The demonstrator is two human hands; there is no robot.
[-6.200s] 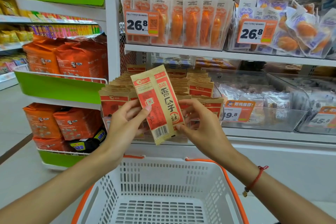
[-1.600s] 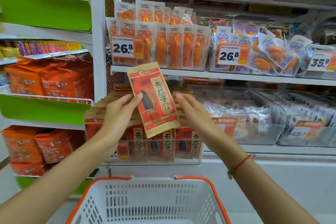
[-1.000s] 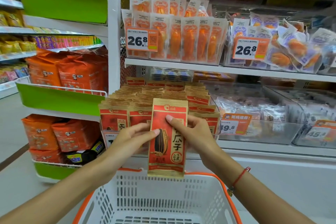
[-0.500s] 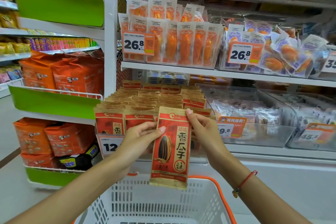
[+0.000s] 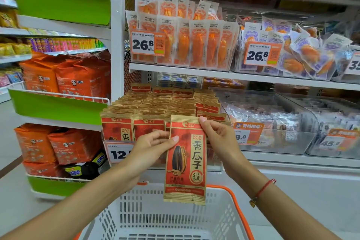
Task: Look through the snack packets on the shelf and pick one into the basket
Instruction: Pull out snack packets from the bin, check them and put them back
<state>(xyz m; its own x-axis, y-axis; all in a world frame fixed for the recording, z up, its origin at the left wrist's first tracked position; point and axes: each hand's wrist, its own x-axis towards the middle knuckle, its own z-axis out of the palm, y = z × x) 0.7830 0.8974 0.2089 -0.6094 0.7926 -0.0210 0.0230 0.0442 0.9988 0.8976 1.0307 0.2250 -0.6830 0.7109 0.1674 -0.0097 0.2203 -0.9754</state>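
Observation:
A red and tan sunflower seed packet [image 5: 186, 163] hangs upright between both my hands, front side towards me, its lower edge over the rim of the white basket [image 5: 224, 212] with orange handles. My left hand [image 5: 153, 148] pinches its left edge near the top. My right hand [image 5: 218, 138] grips its top right corner. Behind it, rows of the same seed packets [image 5: 155, 107] stand in a clear bin on the shelf. The basket floor that shows holds nothing.
Orange snack packs [image 5: 194, 45] and purple-labelled packs [image 5: 303, 54] fill the shelf above, behind price tags. Clear bins of wrapped snacks [image 5: 272, 122] sit to the right. A green-fronted rack with orange bags [image 5: 64, 80] stands left.
The packet was tilted and held high in front of the shelf; it now hangs upright and lower, over the basket's far rim. Both hands kept hold throughout.

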